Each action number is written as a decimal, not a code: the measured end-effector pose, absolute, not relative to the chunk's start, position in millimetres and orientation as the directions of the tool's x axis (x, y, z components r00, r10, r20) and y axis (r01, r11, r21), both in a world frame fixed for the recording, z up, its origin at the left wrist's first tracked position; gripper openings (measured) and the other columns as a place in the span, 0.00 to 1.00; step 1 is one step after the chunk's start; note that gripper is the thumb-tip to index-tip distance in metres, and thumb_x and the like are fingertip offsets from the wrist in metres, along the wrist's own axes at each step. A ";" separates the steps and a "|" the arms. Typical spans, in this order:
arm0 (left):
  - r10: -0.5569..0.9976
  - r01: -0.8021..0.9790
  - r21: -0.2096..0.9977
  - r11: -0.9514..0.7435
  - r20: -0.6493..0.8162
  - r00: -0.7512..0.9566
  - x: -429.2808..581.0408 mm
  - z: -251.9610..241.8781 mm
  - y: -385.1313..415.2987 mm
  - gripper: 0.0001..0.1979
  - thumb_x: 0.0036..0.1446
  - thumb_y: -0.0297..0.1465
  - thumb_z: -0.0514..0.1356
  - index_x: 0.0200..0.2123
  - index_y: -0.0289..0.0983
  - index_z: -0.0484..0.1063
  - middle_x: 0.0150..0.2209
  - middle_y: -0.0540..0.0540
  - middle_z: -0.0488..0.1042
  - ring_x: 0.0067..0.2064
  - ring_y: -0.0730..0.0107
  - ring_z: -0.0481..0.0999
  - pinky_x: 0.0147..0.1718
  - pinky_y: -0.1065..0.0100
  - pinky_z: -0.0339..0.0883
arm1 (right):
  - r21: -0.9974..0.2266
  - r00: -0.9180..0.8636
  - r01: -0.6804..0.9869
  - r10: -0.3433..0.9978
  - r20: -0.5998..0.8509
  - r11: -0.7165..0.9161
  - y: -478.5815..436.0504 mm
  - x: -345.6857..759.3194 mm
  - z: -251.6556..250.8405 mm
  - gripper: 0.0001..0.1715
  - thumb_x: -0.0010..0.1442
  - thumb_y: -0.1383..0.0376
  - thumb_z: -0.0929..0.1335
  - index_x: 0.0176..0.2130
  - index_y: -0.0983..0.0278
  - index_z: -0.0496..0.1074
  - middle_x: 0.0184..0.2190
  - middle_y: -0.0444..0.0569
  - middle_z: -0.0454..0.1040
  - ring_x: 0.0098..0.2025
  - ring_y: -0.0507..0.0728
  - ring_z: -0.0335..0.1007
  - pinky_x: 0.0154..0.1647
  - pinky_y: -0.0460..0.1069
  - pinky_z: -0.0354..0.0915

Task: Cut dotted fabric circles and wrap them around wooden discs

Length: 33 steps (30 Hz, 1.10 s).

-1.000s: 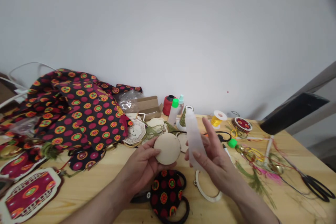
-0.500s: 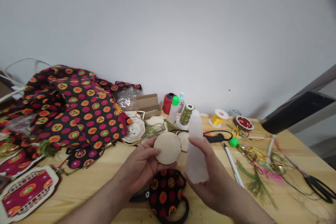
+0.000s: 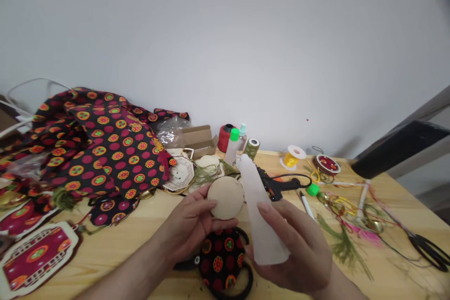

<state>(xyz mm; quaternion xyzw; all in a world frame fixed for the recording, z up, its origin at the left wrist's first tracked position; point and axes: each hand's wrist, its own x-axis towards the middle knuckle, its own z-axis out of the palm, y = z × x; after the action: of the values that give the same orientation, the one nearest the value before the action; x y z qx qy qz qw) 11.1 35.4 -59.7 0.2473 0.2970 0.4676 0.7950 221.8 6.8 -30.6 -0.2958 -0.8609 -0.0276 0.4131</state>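
Thumb on its face and fingers behind, my left hand (image 3: 191, 222) grips a round, pale wooden disc (image 3: 226, 198) by its left side. My right hand (image 3: 295, 243) is wrapped around a white translucent squeeze bottle (image 3: 262, 225), which leans left with its uncapped tip up, just right of the disc. Below the disc lies a piece of black fabric with red and green motifs (image 3: 222, 260), with a black loop at its right side. A loose green cap (image 3: 312, 190) rests on the table. Behind the bottle sits a black glue gun (image 3: 276, 187), partly hidden.
Patterned cloth (image 3: 112, 145) is heaped at the left, near a framed ornament (image 3: 37, 258). Thread spools, including a yellow one (image 3: 291, 159), and a green-capped bottle (image 3: 232, 146) stand along the wall. Scissors (image 3: 431, 251), a white pen (image 3: 307, 205) and tangled cords occupy the right side.
My right hand has tilted the bottle, its tip swinging left toward the disc and its base moving right. More of the glue gun shows. My left hand and the disc have barely shifted.
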 end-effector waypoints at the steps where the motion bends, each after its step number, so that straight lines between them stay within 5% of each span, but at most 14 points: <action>1: 0.891 -0.597 0.671 0.439 -0.242 0.383 11.1 -60.3 35.4 0.18 0.55 0.19 0.57 0.50 0.36 0.70 0.48 0.37 0.75 0.47 0.53 0.75 0.41 0.52 0.74 | -0.233 -0.436 0.530 0.498 0.750 0.816 5.5 220.5 -29.7 0.49 0.50 0.63 0.72 0.65 0.60 0.52 0.37 0.54 0.75 0.34 0.61 0.72 0.28 0.52 0.70; 6: 0.905 -0.609 0.673 0.419 -0.252 0.344 11.5 -59.7 34.5 0.20 0.54 0.20 0.58 0.51 0.37 0.70 0.50 0.37 0.74 0.47 0.55 0.76 0.42 0.50 0.73 | -0.645 -0.029 0.381 0.706 0.708 0.662 2.3 222.0 -32.4 0.29 0.55 0.57 0.70 0.55 0.60 0.68 0.41 0.56 0.76 0.35 0.63 0.75 0.29 0.54 0.72; 10: 0.905 -0.606 0.678 0.417 -0.248 0.345 12.0 -55.6 32.2 0.21 0.53 0.20 0.59 0.51 0.36 0.71 0.49 0.37 0.75 0.46 0.56 0.76 0.43 0.50 0.74 | -0.867 0.002 0.172 0.880 0.475 0.468 5.1 227.6 -32.6 0.23 0.58 0.54 0.68 0.50 0.62 0.72 0.35 0.55 0.77 0.25 0.58 0.72 0.19 0.50 0.68; 14: 0.905 -0.601 0.681 0.417 -0.253 0.342 12.4 -54.6 30.4 0.20 0.54 0.20 0.59 0.51 0.36 0.71 0.49 0.37 0.75 0.47 0.54 0.76 0.42 0.50 0.74 | -0.861 0.004 0.185 0.876 0.482 0.473 7.2 222.9 -27.5 0.20 0.57 0.56 0.70 0.47 0.61 0.74 0.25 0.47 0.75 0.17 0.53 0.66 0.14 0.46 0.64; 33: 0.901 -0.557 0.722 0.410 -0.228 0.368 14.8 -56.3 28.1 0.19 0.55 0.21 0.59 0.50 0.39 0.72 0.49 0.39 0.75 0.46 0.57 0.76 0.43 0.53 0.73 | -0.845 -0.006 0.225 0.868 0.496 0.484 12.5 215.6 -32.1 0.17 0.55 0.60 0.70 0.45 0.64 0.74 0.30 0.49 0.78 0.22 0.53 0.71 0.19 0.46 0.69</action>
<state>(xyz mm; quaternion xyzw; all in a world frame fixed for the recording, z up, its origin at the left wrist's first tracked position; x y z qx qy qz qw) 14.8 28.1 -56.3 0.2762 0.3120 0.4676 0.7796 215.6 12.5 -32.1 -0.4207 -0.6497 0.2843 0.5658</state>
